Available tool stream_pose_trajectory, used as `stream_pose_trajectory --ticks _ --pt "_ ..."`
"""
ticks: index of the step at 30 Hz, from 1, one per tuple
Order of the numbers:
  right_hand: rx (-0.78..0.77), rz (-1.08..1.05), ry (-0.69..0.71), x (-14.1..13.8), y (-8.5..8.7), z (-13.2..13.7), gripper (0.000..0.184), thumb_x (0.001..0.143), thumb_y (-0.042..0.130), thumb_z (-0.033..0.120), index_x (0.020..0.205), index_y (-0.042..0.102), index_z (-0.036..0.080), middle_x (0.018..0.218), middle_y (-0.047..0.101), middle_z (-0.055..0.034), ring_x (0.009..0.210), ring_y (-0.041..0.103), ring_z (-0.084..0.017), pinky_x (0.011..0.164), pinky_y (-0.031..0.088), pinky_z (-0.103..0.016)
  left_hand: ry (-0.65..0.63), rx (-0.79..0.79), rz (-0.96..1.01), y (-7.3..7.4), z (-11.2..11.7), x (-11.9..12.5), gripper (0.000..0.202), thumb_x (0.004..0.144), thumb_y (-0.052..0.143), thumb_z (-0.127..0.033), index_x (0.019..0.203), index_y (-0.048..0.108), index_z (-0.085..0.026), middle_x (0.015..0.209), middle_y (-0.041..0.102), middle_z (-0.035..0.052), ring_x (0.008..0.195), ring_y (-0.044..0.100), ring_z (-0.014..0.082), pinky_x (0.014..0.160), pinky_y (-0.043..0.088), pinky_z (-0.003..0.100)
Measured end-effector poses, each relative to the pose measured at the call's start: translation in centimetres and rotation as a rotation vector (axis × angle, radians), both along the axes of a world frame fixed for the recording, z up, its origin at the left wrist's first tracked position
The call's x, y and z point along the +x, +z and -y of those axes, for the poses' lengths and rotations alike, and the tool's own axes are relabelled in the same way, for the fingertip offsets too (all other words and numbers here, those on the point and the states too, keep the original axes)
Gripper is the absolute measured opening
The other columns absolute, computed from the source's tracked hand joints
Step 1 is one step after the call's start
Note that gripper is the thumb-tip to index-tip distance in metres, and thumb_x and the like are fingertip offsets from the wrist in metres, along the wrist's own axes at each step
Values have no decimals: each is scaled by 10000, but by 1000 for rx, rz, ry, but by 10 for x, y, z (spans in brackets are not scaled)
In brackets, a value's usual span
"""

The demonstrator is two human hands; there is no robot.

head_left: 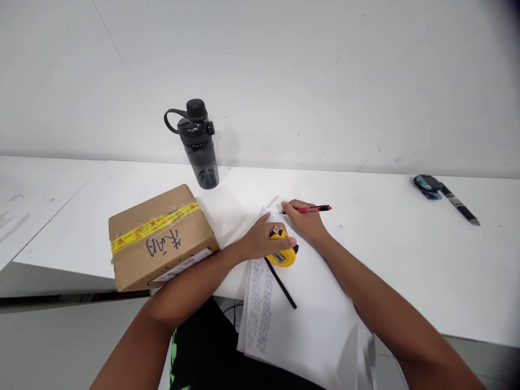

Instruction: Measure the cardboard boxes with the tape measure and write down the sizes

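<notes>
My left hand is closed around a yellow tape measure, which rests over the sheets of paper. A black strap trails from the tape measure across the page. In my right hand is a red and black pen, its tip down near the top of the sheets. Dense blue handwriting fills columns on the left side of the paper, and the lower part of the sheets hangs over the table's front edge toward my lap.
A taped cardboard box sits beside my left forearm. Behind it a dark water bottle stands upright near the wall. At the far right lie a bluish wrapped item and a dark marker-like stick on the white table.
</notes>
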State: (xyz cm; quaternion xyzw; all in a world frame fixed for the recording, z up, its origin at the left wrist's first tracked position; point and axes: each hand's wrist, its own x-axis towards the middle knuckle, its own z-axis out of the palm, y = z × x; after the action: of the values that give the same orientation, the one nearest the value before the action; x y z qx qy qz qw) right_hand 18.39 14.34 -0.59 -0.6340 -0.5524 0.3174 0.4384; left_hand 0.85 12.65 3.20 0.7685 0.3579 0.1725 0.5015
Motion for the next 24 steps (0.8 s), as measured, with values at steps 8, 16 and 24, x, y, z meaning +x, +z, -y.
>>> stream_pose_trajectory --ticks 8,16,24 --pt "12 -13 -45 -1 2 0 347 817 565 465 604 604 194 632 610 -5 645 531 -163 626 408 -298 31 1 38 -4 0 1 249 806 610 -411 672 590 -201 618 566 -32 966 601 204 1184 183 419" --pt "-9 -22 -31 0 4 0 339 805 578 448 583 597 193 560 543 15 592 488 -148 592 393 -291 26 4 52 -6 -1 1 245 806 613 -413 683 592 -203 643 576 -32 959 606 195 1198 154 418" --pt "173 127 -163 7 1 2 402 904 460 543 785 633 200 721 623 -29 707 585 -187 655 467 -303 109 -21 160 -17 -4 2 318 794 643 -483 688 589 -188 682 596 -6 803 608 170 1076 366 427"
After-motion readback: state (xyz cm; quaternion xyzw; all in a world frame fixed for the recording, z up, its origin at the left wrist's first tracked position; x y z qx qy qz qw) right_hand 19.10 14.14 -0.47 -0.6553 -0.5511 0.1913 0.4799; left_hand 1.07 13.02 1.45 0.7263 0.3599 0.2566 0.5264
